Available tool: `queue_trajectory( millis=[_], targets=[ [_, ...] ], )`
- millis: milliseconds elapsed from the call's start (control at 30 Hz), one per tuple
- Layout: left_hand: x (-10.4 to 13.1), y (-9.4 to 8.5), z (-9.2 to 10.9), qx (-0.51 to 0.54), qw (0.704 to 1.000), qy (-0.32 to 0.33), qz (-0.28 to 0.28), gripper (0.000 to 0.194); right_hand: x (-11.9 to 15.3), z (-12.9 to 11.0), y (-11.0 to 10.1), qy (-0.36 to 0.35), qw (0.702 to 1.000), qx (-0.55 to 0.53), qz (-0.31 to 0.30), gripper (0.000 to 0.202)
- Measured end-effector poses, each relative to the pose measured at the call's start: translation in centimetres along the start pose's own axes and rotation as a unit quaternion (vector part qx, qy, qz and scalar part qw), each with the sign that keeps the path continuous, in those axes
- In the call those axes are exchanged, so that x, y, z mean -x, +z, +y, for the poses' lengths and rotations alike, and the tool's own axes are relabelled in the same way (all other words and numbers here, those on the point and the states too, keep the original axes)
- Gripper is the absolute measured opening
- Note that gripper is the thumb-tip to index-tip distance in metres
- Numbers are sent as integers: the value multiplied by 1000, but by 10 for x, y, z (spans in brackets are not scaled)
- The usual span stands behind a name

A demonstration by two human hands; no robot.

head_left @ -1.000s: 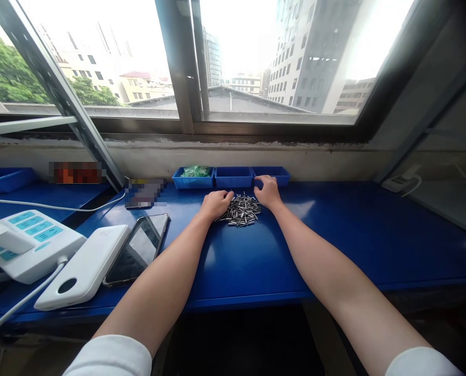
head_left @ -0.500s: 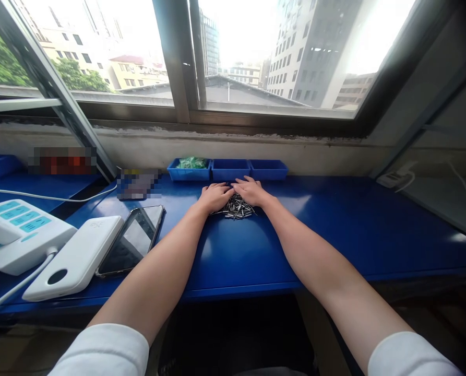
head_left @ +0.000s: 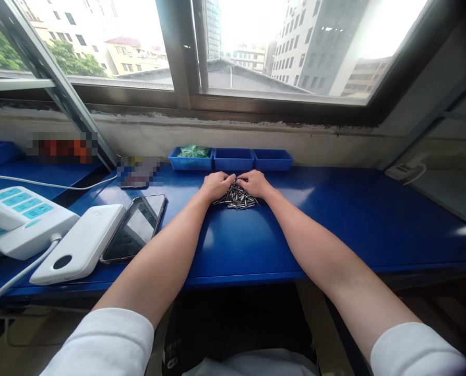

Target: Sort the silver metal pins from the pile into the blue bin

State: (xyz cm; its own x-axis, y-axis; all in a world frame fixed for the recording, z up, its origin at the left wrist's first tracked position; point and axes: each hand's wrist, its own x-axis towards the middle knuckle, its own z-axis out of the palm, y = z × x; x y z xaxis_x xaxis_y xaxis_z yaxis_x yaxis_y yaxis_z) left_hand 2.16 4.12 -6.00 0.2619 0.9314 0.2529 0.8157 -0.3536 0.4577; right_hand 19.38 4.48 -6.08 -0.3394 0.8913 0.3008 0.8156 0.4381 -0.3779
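Observation:
A heap of small, thin metal pins (head_left: 239,200) lies on the blue tabletop (head_left: 240,245), too fine to tell their exact kind. My left hand (head_left: 217,186) is against the heap's left and far side, its fingers curled in on the pins. From the right, my right hand (head_left: 254,184) curls its fingers onto the same heap, thumb towards the left hand. The fingertips of both hands are partly hidden behind the knuckles and the pins. Just beyond the hands stand three joined blue bins; the left bin (head_left: 191,163) holds green plastic packets (head_left: 193,151).
The middle bin (head_left: 233,161) and right bin (head_left: 273,161) are by the wall under the window. At left lie a phone (head_left: 139,227), a white power bank (head_left: 80,243) and a power strip (head_left: 25,219) with its cable. A metal shelf post (head_left: 74,112) rises behind them.
My fingers were stretched out over the far side of the heap; now they are curled in and the hands are drawn back. The camera view has tilted down a little.

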Motion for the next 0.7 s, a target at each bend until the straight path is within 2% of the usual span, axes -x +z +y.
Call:
queue_trajectory(
  millis=[133, 333, 533, 700],
  targets=[
    [0, 2, 0, 1, 1000, 4, 21, 49, -2, 4, 4, -16, 1000, -3, 24, 27],
    [0, 6, -1, -24, 998, 47, 44, 38, -5, 4, 8, -13, 998, -7, 56, 23],
    [-4, 10, -8, -34, 996, 65, 42, 33, -3, 3, 7, -26, 990, -80, 112, 19],
    [-5, 12, -11, -35, 996, 67, 41, 32, -3, 9, 5, 8, 976, -181, 123, 20]
  ],
)
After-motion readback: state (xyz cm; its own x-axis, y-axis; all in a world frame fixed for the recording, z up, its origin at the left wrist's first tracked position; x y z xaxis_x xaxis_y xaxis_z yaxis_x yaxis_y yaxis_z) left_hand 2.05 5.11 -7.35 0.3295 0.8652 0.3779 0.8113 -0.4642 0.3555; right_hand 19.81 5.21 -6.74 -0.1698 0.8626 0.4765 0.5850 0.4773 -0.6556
